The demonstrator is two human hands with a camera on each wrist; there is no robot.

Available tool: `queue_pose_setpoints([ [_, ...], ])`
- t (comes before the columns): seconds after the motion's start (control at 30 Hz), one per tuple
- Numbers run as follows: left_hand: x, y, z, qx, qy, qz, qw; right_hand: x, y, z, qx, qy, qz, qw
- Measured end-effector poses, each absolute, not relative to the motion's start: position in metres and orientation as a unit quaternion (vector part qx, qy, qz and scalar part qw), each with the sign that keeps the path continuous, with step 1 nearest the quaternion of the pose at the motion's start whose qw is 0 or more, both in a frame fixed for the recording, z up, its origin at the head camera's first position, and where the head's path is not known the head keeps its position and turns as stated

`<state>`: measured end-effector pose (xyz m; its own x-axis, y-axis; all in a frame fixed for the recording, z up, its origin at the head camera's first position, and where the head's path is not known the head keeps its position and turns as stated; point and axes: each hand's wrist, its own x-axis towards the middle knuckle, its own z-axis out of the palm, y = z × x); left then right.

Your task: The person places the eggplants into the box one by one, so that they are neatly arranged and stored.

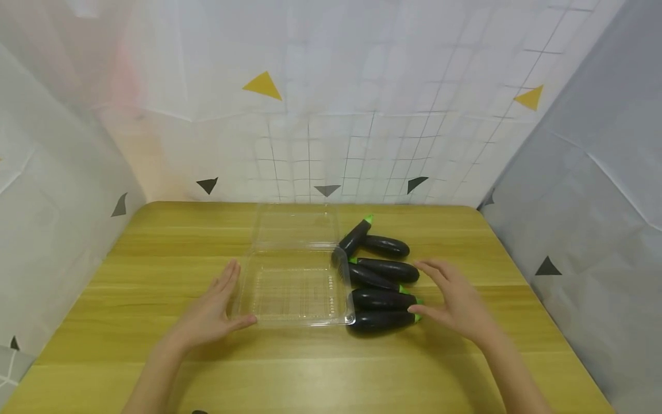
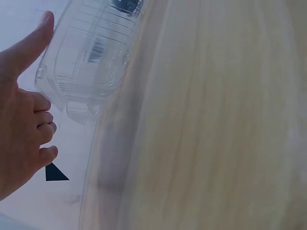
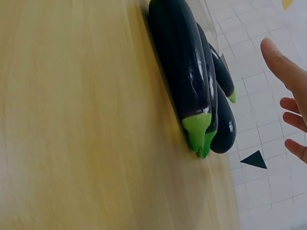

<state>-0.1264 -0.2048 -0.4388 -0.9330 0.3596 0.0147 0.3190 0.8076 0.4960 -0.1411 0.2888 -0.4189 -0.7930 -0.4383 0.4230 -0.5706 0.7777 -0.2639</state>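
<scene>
A clear plastic clamshell box [image 1: 295, 318] lies with its lid [image 1: 297, 224] folded back, away from me. Along its left side is my left hand [image 1: 212, 310], fingers extended and thumb spread by the front left corner; whether it touches the box I cannot tell. Several dark purple eggplants with green caps are grouped to the right of the box, among them the nearest eggplant [image 1: 380, 322] and one leaning eggplant [image 1: 357, 237] at the back. My right hand [image 1: 457, 302] hovers at their right ends, fingers spread and grasping nothing. The right wrist view shows a large eggplant [image 3: 180, 57] with the others behind it.
Everything lies on a wood-grain table [image 1: 310, 374]. White patterned sheeting [image 1: 331, 149] rises behind it and at both sides. A small dark object [image 1: 199, 411] is cut off at the bottom edge of the head view.
</scene>
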Motion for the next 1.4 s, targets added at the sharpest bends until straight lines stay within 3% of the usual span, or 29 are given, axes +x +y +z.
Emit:
queue_pose_setpoints([
  [0.3, -0.126, -0.202, -0.442, 0.178, 0.950, 0.254, 0.041, -0.139, 0.280, -0.424, 0.299, -0.910, 0.201, 0.205],
  [0.7, -0.125, -0.201, -0.443, 0.178, 0.947, 0.264, 0.039, -0.135, 0.269, -0.438, 0.319, -0.905, 0.242, 0.147],
  [1.17, -0.125, -0.201, -0.444, 0.176, 0.946, 0.269, 0.044, -0.133, 0.261, -0.463, 0.364, -0.884, 0.233, 0.175],
  [1.4, -0.125, -0.202, -0.444, 0.177, 0.945, 0.272, 0.044, -0.130, 0.260, -0.471, 0.342, -0.893, 0.235, 0.173],
])
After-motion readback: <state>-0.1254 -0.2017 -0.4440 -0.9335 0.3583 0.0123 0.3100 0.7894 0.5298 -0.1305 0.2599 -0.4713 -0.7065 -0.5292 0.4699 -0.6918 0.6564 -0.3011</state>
